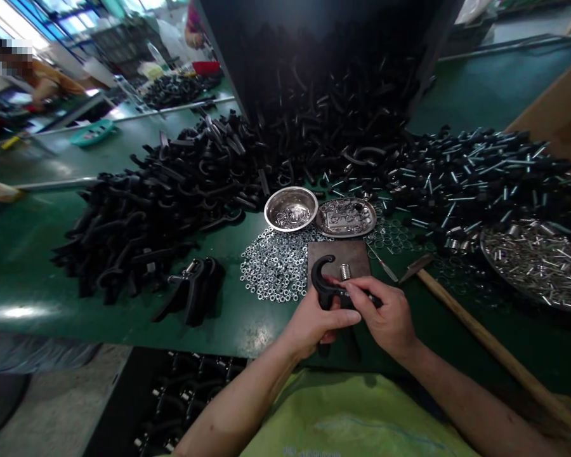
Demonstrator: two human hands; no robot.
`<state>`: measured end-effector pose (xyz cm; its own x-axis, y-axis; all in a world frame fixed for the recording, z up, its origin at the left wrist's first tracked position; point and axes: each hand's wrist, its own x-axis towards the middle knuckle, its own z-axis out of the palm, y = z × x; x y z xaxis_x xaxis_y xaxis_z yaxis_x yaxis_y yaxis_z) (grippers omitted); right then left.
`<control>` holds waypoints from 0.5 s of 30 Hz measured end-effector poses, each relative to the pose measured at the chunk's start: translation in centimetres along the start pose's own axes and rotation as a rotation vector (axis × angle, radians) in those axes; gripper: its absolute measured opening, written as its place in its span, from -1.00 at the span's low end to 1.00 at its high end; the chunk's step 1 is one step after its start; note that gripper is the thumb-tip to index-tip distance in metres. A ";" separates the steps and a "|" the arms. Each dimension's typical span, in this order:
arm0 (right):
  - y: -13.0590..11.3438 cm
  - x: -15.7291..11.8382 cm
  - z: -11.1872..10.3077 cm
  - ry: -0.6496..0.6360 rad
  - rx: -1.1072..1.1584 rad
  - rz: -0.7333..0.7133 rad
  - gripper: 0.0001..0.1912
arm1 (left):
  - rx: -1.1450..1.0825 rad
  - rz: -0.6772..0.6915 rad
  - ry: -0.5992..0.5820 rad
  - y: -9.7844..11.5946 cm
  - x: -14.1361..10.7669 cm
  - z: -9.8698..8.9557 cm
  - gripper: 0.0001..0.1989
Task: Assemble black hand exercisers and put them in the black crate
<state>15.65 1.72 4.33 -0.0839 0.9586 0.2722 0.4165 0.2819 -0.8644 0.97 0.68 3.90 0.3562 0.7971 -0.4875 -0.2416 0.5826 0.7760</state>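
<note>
A black hooked plastic part (pixel 321 276) is held over the near edge of a square metal block (pixel 316 251). My left hand (pixel 316 320) is closed round its lower portion, with the curved hook sticking up above the fingers. My right hand (pixel 385 311) pinches the same part from the right side, thumb and fingertips against it. A small silvery threaded spring-like piece (pixel 345 271) stands on the block just behind the fingers. What lies between the fingertips is too small to make out.
Hex nuts (pixel 273 266) lie left of the block, behind them a steel bowl (pixel 291 209) and metal tray (pixel 346 218). A hammer (pixel 476 324) and screwdriver (pixel 385 265) lie right. Black parts (pixel 133 216), bolts (pixel 485 171) and a pin-filled dish (pixel 542 263) surround them. A person (pixel 42 79) sits far left.
</note>
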 end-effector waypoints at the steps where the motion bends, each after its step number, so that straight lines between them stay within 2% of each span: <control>1: 0.2 0.0 0.0 -0.018 -0.006 -0.014 -0.83 | 0.034 -0.005 0.012 0.1 0.0 0.0 -0.45; 4: 0.7 0.4 -0.4 -0.099 -0.012 -0.074 -0.80 | 0.071 0.011 0.051 0.3 0.4 0.0 -0.49; 6: 1.1 0.6 -0.9 -0.172 -0.029 -0.172 -0.77 | 0.028 0.035 0.080 0.4 0.7 0.0 -0.47; 8: 1.6 0.8 -1.3 -0.157 -0.077 -0.264 -0.77 | -0.023 0.056 0.105 0.5 0.9 0.0 -0.38; 9: 1.9 0.8 -1.4 -0.117 -0.095 -0.261 -0.77 | -0.027 0.069 0.116 0.5 0.9 0.0 -0.30; 10: 2.1 0.8 -1.4 -0.073 -0.099 -0.202 -0.76 | -0.009 0.091 0.130 0.5 1.0 -0.1 -0.21; 12: 2.5 1.0 -1.3 -0.082 -0.021 0.067 -0.67 | 0.089 0.176 0.183 0.5 0.9 -0.2 -0.04; 14: 2.7 1.4 -1.0 -0.269 0.150 0.375 -0.51 | 0.228 0.291 0.261 0.6 0.8 -0.4 0.06; 15: 2.7 1.7 -0.9 -0.390 0.235 0.467 -0.47 | 0.290 0.333 0.287 0.7 0.8 -0.4 0.09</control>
<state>17.42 4.06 2.88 -0.2834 0.9142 -0.2898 0.2831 -0.2089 -0.9361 0.67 1.76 3.91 0.0317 0.9668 -0.2537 -0.0256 0.2545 0.9667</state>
